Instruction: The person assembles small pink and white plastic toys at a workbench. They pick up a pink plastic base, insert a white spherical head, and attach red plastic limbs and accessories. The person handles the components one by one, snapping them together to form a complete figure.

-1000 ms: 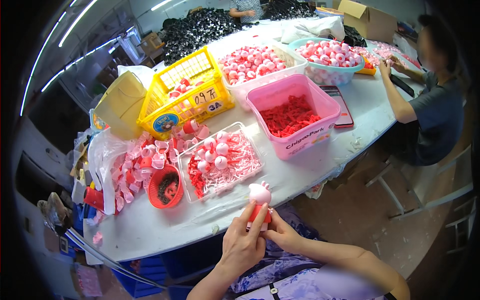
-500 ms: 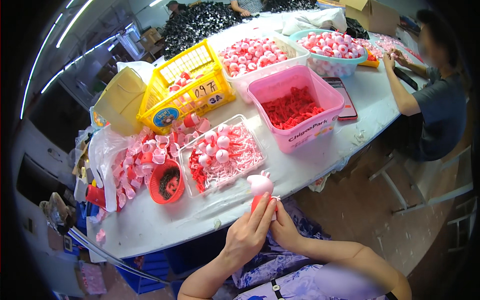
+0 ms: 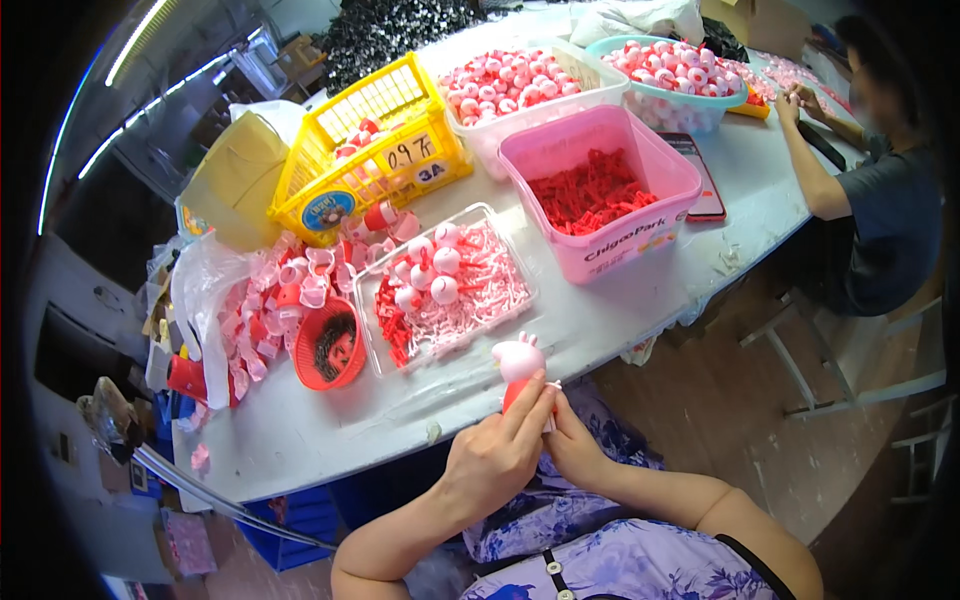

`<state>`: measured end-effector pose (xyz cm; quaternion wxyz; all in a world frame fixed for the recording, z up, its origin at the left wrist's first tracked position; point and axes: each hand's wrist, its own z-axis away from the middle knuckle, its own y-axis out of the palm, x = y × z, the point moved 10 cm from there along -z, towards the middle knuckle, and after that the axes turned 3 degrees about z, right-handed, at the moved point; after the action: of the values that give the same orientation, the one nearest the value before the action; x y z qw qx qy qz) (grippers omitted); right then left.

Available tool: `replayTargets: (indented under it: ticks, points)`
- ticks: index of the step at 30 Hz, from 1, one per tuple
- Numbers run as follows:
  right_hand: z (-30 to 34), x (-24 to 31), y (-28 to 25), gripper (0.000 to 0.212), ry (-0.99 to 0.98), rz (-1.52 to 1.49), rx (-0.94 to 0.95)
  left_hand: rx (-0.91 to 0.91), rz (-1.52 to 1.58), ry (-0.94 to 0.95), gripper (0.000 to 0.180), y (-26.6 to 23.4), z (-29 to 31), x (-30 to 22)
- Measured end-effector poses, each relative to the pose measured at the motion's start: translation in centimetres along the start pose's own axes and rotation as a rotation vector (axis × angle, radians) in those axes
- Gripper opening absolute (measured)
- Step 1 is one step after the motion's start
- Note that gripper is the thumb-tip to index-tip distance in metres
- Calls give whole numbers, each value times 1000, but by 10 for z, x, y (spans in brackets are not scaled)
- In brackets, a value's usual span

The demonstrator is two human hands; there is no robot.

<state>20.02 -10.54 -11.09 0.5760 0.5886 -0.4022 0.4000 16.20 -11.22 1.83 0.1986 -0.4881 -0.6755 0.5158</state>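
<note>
Just off the table's near edge, I hold a small toy figure [image 3: 520, 361] with a pink animal-shaped head and a red body, upright between both hands. My left hand [image 3: 498, 447] presses its fingers along the red body. From the other side my right hand [image 3: 577, 440] closes on it, and a small pale piece sticks out by those fingertips. The fingers hide most of the lower body. Beyond my hands lies a clear tray [image 3: 455, 354] of thin pink and red plastic parts, with several pink-and-white heads on top.
A red bowl [image 3: 303, 362] of small dark parts stands left of the tray, by a heap of pink and red shells [image 3: 262, 318]. Behind are a yellow basket [image 3: 290, 199], a pink bin [image 3: 600, 262] of red parts and two tubs of heads. At right sits another person [image 3: 880, 220].
The view has shifted slightly, so the table's things appear higher. Both hands stay closed on the toy figure, almost in the same pose.
</note>
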Motion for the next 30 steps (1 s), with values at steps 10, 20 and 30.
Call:
replayTargets:
  ticks: [10, 20, 30]
  points:
    - [-4, 4, 5, 52, 37, -147, 55, 71, 88, -121, 46, -5, -10, 5]
    - [-3, 3, 10, 50, 104, -417, 42, -91, -54, -9, 44, -19, -13, -4]
    - [-3, -3, 10, 42, 155, -516, 72, -233, -124, 27, 41, -57, -29, 0]
